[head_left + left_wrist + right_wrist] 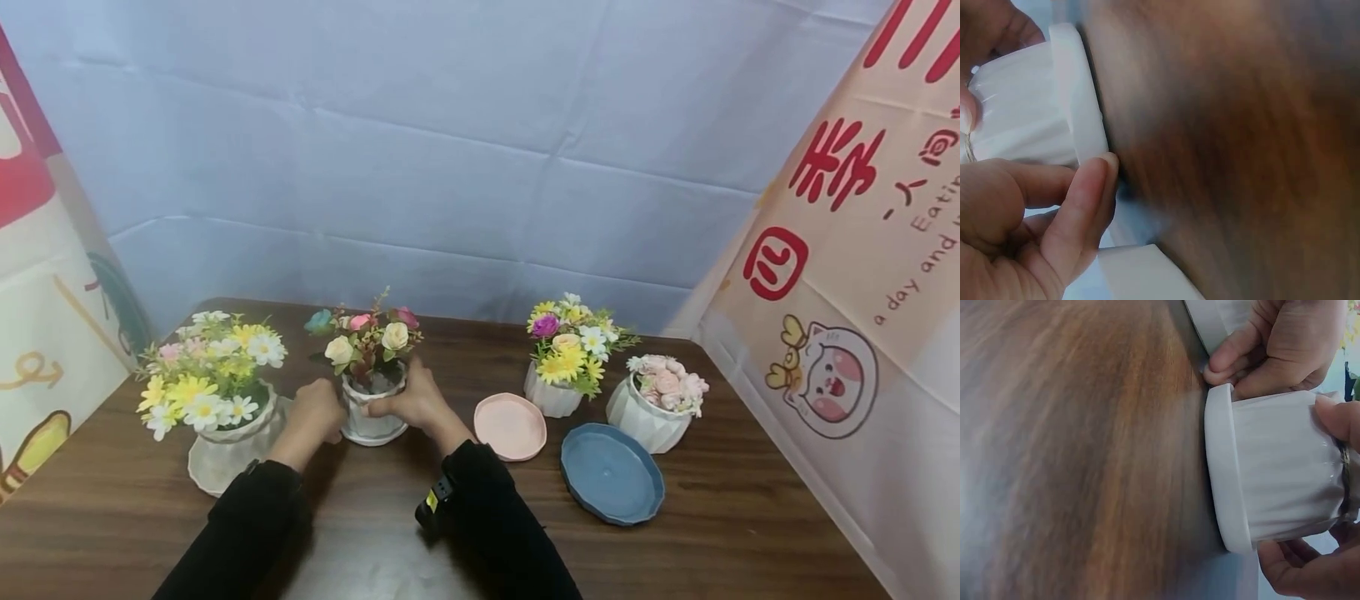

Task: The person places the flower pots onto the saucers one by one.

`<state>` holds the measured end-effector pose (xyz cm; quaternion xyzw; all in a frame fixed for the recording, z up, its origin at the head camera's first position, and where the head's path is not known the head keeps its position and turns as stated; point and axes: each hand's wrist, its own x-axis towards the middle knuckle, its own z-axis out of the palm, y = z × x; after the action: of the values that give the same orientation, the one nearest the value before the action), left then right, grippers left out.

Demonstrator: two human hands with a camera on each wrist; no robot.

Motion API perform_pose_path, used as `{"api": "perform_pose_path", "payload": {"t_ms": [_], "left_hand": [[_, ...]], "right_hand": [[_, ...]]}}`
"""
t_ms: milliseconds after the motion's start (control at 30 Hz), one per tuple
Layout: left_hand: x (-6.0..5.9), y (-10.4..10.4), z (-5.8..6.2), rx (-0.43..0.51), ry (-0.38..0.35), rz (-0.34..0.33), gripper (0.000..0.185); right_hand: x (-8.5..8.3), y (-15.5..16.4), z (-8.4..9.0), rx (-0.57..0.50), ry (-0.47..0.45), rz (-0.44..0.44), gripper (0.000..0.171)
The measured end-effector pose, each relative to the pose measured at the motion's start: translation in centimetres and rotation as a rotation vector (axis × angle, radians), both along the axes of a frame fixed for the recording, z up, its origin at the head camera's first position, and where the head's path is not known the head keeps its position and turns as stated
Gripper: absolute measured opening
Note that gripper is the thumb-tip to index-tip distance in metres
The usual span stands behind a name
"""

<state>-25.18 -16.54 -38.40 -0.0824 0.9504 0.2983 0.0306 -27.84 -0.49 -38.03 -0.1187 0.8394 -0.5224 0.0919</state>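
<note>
A small white ribbed flowerpot with cream, pink and blue artificial flowers stands in a white saucer on the table. My right hand grips the pot from the right, thumb and fingers around its upper part near the twine in the right wrist view. My left hand is at the pot's left side. In the left wrist view its thumb and bent forefinger pinch the rim of the saucer. The saucer lies flat against the pot's base.
To the left, a white pot of yellow and white daisies stands on a white saucer, close to my left hand. At right are a pink saucer, a blue saucer and two more white flowerpots. Cloth hangs behind the table.
</note>
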Motion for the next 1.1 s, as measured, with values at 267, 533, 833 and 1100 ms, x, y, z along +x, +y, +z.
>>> {"api": "perform_pose_path", "payload": {"t_ms": [267, 533, 833, 1100], "left_hand": [[-1.0, 0.1, -0.2, 0.087, 0.001, 0.058, 0.016], [-1.1, -0.6, 0.0, 0.071, -0.041, 0.037, 0.019], [-1.2, -1.2, -0.4, 0.037, -0.07, 0.025, 0.018], [-1.3, -1.1, -0.4, 0.02, -0.075, 0.007, 0.016]], "right_hand": [[-1.0, -0.2, -0.5, -0.032, -0.014, -0.034, 0.107], [-0.9, -0.4, -0.8, -0.107, -0.02, -0.024, 0.098], [-0.9, -0.7, -0.9, -0.107, -0.016, 0.004, 0.096], [-0.8, -0.4, -0.9, -0.118, -0.016, 0.001, 0.093]]}}
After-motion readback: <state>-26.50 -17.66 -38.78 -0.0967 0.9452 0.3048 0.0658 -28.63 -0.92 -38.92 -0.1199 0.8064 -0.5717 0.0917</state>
